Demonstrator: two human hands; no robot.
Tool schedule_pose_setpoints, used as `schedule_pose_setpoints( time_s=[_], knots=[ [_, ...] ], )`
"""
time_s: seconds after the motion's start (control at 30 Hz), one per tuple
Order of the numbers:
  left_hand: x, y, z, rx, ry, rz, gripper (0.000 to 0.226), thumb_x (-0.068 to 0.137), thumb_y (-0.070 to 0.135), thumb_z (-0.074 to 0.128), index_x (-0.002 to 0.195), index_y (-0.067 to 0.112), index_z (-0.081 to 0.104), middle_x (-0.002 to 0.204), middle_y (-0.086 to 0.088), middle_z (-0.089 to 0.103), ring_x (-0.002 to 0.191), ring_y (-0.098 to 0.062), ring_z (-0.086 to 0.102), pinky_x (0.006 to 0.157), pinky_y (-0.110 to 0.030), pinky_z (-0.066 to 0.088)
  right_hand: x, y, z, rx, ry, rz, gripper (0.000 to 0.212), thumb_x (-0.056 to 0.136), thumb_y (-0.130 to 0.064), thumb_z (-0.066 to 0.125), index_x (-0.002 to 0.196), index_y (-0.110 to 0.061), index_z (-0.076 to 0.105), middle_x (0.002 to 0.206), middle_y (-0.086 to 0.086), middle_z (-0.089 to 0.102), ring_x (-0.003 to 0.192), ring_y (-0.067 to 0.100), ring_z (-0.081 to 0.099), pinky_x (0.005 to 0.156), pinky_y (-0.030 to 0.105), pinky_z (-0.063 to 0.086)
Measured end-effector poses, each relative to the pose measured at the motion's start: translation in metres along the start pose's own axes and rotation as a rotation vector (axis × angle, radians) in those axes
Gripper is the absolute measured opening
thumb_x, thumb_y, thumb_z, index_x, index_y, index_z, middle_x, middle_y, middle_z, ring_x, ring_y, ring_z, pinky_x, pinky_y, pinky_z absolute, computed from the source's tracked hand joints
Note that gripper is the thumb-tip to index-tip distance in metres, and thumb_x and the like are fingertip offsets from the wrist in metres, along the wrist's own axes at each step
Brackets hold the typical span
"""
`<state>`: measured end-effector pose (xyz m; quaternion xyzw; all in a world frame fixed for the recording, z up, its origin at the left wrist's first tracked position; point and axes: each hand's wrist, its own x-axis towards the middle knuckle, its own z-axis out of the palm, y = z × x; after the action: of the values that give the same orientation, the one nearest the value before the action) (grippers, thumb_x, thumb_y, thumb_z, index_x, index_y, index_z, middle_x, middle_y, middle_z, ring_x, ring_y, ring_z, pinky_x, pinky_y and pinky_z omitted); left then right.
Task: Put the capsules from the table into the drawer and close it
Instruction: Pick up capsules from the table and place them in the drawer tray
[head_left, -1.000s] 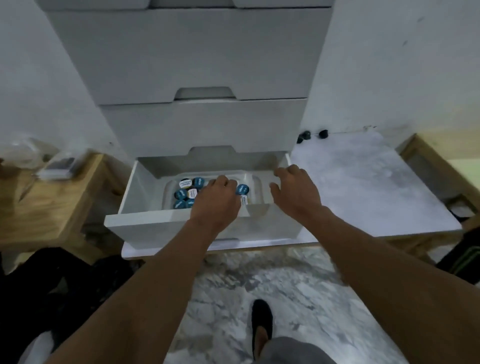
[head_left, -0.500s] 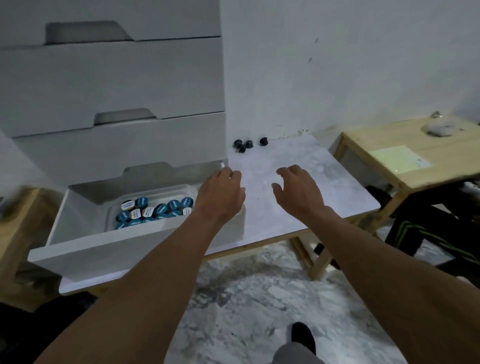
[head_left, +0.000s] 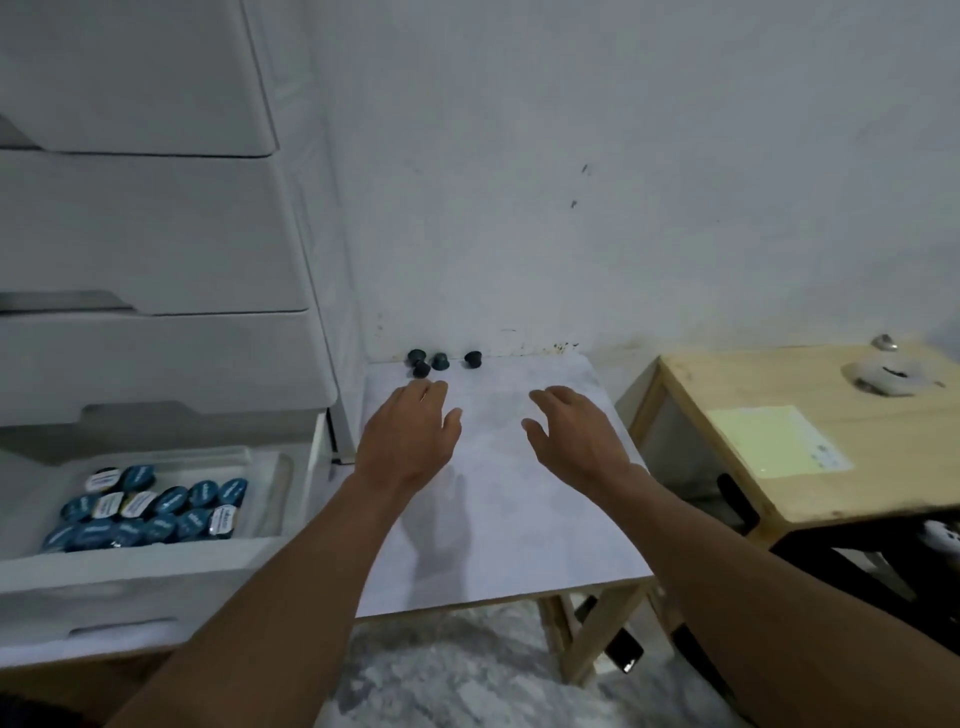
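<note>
Several dark capsules (head_left: 439, 361) stand at the far edge of the white table (head_left: 519, 519), against the wall. My left hand (head_left: 408, 439) hovers just short of them, fingers apart and empty. My right hand (head_left: 571, 434) is beside it over the table's middle, also open and empty. At the lower left the bottom drawer (head_left: 156, 571) of the white cabinet stands pulled out. Inside it a clear tray holds several blue and white capsules (head_left: 150, 509).
The white drawer cabinet (head_left: 156, 234) fills the left, its upper drawers shut. A wooden side table (head_left: 810, 483) stands at the right with a pale sheet and a small white object on it. The wall runs close behind the table. Marble floor lies below.
Both hands left the drawer and moved right and forward over the table toward the dark capsules. The view swung right, so the drawer now sits at the left edge.
</note>
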<state>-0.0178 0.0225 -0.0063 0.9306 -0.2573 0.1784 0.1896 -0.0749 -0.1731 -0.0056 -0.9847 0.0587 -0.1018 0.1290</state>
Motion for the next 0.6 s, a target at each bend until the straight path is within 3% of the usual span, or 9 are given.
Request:
schedule_pose_setpoints(
  time_s=[0.2, 0.33, 0.5, 0.6],
  knots=[
    [0.036, 0.001, 0.032, 0.064, -0.048, -0.052, 0.03, 0.089, 0.023, 0.059, 0.11, 0.002, 0.062, 0.109, -0.015, 0.065, 0.096, -0.032, 0.062, 0.074, -0.04, 0.053, 0.052, 0.032, 0.012, 0.054, -0.041, -0.061, 0.038, 0.094, -0.03, 0.049, 0.126, -0.009, 0.052, 0.127, 0.011, 0.056, 0.114, 0.031, 0.053, 0.092, 0.038, 0.047],
    [0.066, -0.014, 0.057, 0.124, -0.073, -0.068, 0.024, 0.084, 0.02, 0.065, 0.102, 0.004, 0.066, 0.101, -0.012, 0.067, 0.084, -0.029, 0.065, 0.063, -0.035, 0.053, 0.093, 0.044, 0.032, 0.088, -0.073, -0.069, 0.039, 0.094, -0.029, 0.049, 0.128, -0.01, 0.051, 0.128, 0.011, 0.055, 0.114, 0.031, 0.053, 0.092, 0.037, 0.046],
    [0.114, -0.043, 0.104, 0.179, -0.113, -0.02, 0.023, 0.067, 0.022, 0.081, 0.084, 0.012, 0.069, 0.082, -0.002, 0.069, 0.068, -0.017, 0.066, 0.051, -0.021, 0.05, 0.15, 0.058, 0.059, 0.12, -0.09, -0.018, 0.041, 0.095, -0.027, 0.049, 0.133, -0.012, 0.049, 0.131, 0.01, 0.054, 0.116, 0.029, 0.052, 0.094, 0.036, 0.045],
    [0.138, -0.056, 0.128, 0.214, -0.147, -0.01, 0.014, 0.064, 0.023, 0.076, 0.075, 0.019, 0.071, 0.079, 0.004, 0.068, 0.068, -0.01, 0.066, 0.045, -0.019, 0.046, 0.183, 0.063, 0.077, 0.115, -0.143, 0.002, 0.043, 0.095, -0.027, 0.049, 0.135, -0.013, 0.047, 0.134, 0.01, 0.052, 0.119, 0.028, 0.052, 0.098, 0.036, 0.043]
  ],
)
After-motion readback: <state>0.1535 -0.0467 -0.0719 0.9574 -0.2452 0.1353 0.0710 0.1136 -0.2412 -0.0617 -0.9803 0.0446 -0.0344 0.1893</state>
